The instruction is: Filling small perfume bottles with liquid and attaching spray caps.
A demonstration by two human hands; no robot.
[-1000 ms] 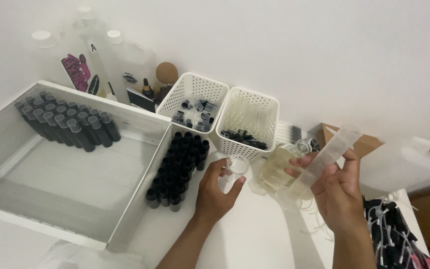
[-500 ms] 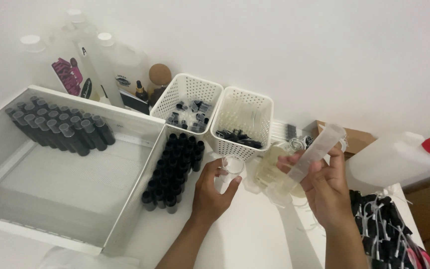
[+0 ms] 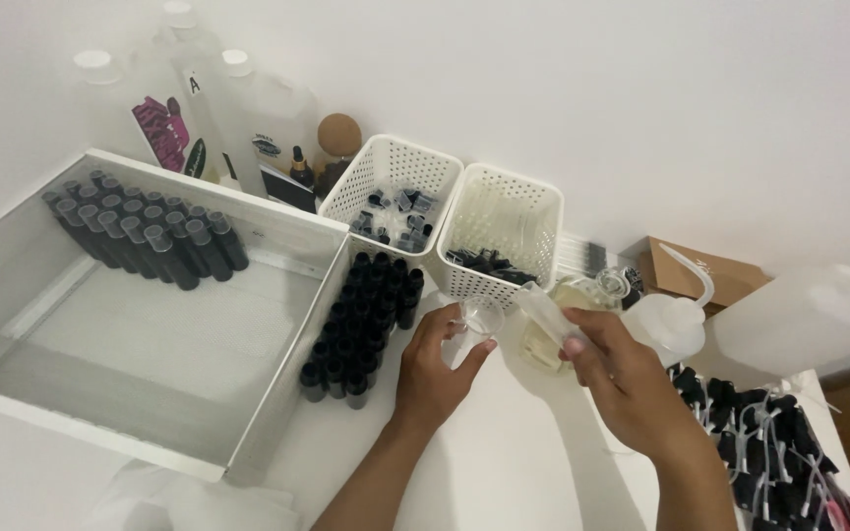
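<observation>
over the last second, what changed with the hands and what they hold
The right hand swung its clear tube down from raised and tilted up to the right, so it now slants low toward the small clear cup. The left hand kept its grip on that cup. The black bottles and white baskets stayed as they were.

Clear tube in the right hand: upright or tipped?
Tipped. The clear tube slants from the right hand toward the small clear cup held by the left hand.
</observation>
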